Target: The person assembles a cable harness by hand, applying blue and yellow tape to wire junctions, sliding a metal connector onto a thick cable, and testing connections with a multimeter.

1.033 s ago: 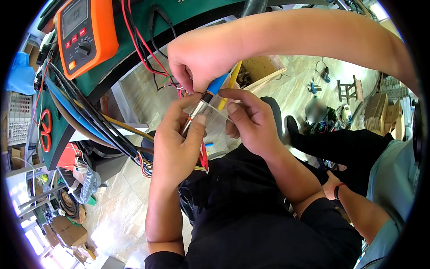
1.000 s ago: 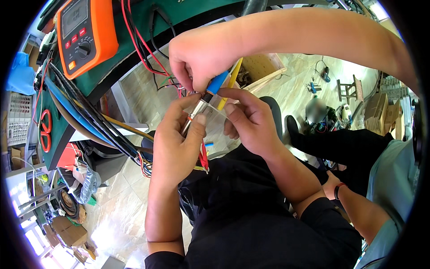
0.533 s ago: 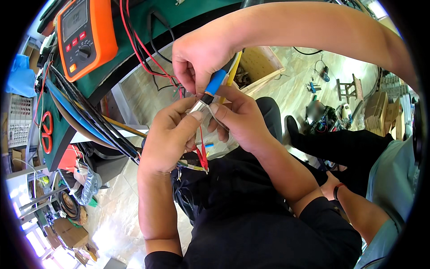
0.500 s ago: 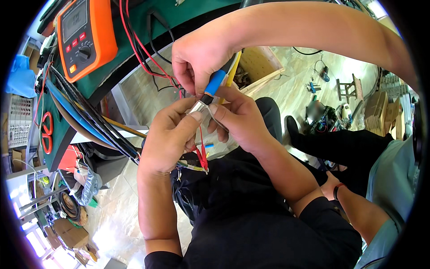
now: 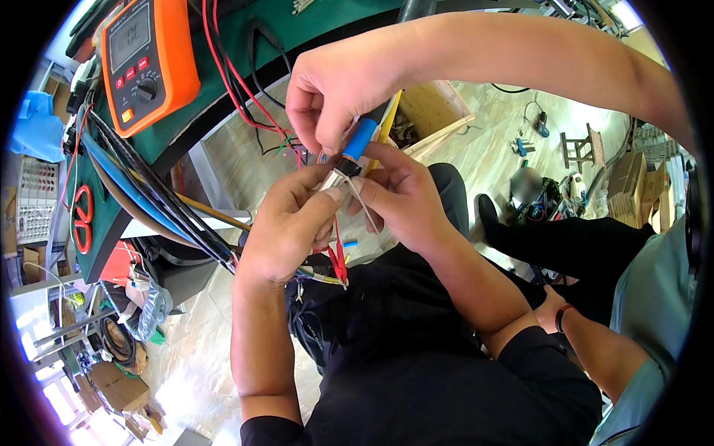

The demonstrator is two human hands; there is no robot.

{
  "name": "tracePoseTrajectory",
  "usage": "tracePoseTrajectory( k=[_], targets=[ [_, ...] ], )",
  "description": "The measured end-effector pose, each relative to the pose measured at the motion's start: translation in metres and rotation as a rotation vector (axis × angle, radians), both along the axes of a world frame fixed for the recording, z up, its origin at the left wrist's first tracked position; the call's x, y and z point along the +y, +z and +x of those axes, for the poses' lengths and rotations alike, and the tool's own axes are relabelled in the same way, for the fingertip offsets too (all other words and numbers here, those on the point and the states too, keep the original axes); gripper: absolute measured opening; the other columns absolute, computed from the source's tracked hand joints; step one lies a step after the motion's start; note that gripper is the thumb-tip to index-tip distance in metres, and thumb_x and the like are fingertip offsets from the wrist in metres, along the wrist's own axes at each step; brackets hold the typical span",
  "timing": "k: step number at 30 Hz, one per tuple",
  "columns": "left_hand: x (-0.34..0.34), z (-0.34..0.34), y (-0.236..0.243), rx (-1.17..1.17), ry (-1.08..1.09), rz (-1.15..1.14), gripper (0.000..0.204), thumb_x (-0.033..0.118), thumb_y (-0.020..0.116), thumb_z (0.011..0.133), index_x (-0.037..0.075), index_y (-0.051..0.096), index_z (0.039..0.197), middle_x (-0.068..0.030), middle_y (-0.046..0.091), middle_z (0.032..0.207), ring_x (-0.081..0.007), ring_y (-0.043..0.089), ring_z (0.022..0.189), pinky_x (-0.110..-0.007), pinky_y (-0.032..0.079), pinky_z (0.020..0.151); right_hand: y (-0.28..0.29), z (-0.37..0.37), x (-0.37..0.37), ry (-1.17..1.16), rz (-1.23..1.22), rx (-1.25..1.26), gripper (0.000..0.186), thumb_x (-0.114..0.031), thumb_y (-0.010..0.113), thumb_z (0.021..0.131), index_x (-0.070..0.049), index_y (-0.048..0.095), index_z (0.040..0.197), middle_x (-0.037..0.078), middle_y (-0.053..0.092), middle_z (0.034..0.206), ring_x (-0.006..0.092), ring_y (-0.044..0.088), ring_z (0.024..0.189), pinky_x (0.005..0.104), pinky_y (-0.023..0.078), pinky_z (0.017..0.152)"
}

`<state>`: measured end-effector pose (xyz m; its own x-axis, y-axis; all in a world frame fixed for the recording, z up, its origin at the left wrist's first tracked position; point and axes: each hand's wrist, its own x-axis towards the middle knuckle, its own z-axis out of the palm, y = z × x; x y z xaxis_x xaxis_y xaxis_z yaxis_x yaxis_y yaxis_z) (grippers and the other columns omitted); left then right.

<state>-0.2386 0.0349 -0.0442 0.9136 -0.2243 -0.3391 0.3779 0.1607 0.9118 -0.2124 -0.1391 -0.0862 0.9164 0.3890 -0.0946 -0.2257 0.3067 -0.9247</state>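
My left hand (image 5: 286, 223) pinches a silvery metal connector (image 5: 336, 178) between thumb and fingers. The connector sits at the lower end of a cable with a blue sleeve (image 5: 361, 139). Close beside it on the right, my right hand (image 5: 401, 193) is closed, its thumb pressed on a thin whitish wire (image 5: 366, 207) that hangs past the thumb; its other fingers are partly hidden behind the cable. Another person's hand (image 5: 342, 97) reaches in from the upper right and has its fingertips at thin wires beside the blue sleeve. Below my left fingers hang red alligator clips (image 5: 338, 264).
An orange multimeter (image 5: 149, 67) lies on the green table (image 5: 245, 74) at upper left, near red-handled scissors (image 5: 82, 219) and a bundle of cables (image 5: 149, 189). A wooden box (image 5: 439, 111) stands on the floor beyond. Another person (image 5: 647, 297) sits at right.
The other person's fingers have shifted slightly off the blue sleeve, showing thin wires. The whitish wire now hangs straighter below my right thumb. The multimeter appears slightly further right.
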Motion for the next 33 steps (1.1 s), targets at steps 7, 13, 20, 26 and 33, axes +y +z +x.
tracePoseTrajectory(
  k=[7,13,20,26,33],
  targets=[
    [-0.002,0.003,-0.002,0.062,0.025,-0.001,0.033,0.013,0.057,0.091,-0.010,0.056,0.114,0.0011,0.047,0.058,-0.0064,0.041,0.048,-0.023,0.031,0.045,0.005,-0.005,0.004,-0.038,0.005,0.145,0.017,-0.011,0.063,0.092,-0.001,0.063,0.106,0.000,0.058,0.065,0.0053,0.051,0.050,0.0205,0.039,0.044],
    [-0.006,-0.002,0.001,0.032,0.056,0.050,0.029,0.016,0.057,0.092,-0.008,0.054,0.108,-0.0015,0.053,0.065,-0.0073,0.046,0.054,-0.023,0.034,0.049,-0.005,0.005,-0.010,0.004,-0.231,-0.170,0.015,-0.016,0.063,0.095,-0.001,0.062,0.095,0.000,0.058,0.066,0.0048,0.051,0.053,0.0206,0.040,0.046],
    [-0.010,-0.007,0.007,-0.074,0.085,0.173,0.029,0.015,0.057,0.094,-0.006,0.053,0.114,-0.0011,0.054,0.071,-0.0064,0.048,0.061,-0.023,0.037,0.053,0.026,0.007,-0.019,0.015,-0.356,-0.264,0.015,-0.016,0.062,0.094,-0.003,0.060,0.089,-0.002,0.054,0.064,0.0034,0.048,0.053,0.0203,0.037,0.048],
    [-0.016,-0.010,0.002,-0.177,0.130,0.289,0.026,0.012,0.056,0.094,-0.005,0.056,0.113,-0.0021,0.056,0.076,-0.0072,0.050,0.065,-0.025,0.041,0.058,0.051,0.021,-0.013,0.032,-0.481,-0.441,0.016,-0.015,0.061,0.093,-0.001,0.061,0.086,-0.003,0.052,0.062,0.0021,0.047,0.054,0.0216,0.035,0.048],
    [-0.016,-0.013,0.000,-0.243,0.166,0.489,0.025,0.010,0.057,0.092,-0.005,0.052,0.111,-0.0167,0.064,0.085,-0.0219,0.060,0.069,-0.035,0.046,0.061,0.073,0.073,0.017,0.113,-0.947,-1.308,0.010,-0.015,0.068,0.081,-0.006,0.065,0.079,0.005,0.058,0.072,0.0267,0.059,0.075,0.0363,0.047,0.067]
  ],
)
